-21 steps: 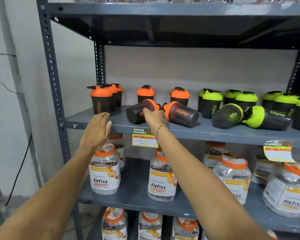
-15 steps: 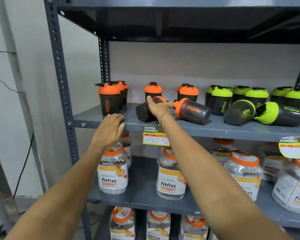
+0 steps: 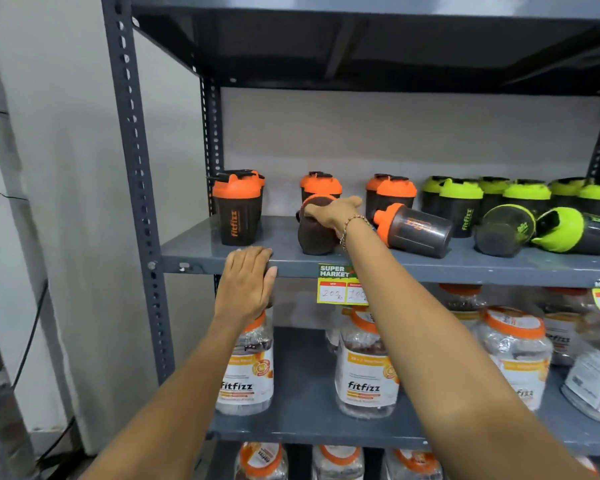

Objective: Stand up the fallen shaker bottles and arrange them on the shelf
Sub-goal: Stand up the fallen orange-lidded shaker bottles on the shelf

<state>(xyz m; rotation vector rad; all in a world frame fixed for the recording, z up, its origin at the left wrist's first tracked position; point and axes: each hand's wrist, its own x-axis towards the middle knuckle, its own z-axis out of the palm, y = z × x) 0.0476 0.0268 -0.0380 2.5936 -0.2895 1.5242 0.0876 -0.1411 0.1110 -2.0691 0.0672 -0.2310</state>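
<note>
Now the right hand (image 3: 331, 213) wraps its fingers around one tipped orange shaker (image 3: 314, 233), left hand (image 3: 246, 282) flat on the shelf (image 3: 201, 251) edge, three more lying fallen to the right.

On the grey shelf (image 3: 291, 261), bare board lies open between the upright orange-lidded bottle (image 3: 237, 209) at the left end and the tipped bottle (image 3: 314, 228) under the right hand (image 3: 333, 213). Right of that hand, another fallen orange-lidded bottle (image 3: 416, 230) blocks the front, with two fallen green-lidded bottles (image 3: 547, 230) beyond it. Upright bottles fill the back row. The left hand (image 3: 246, 282) covers the shelf's front lip.
</note>
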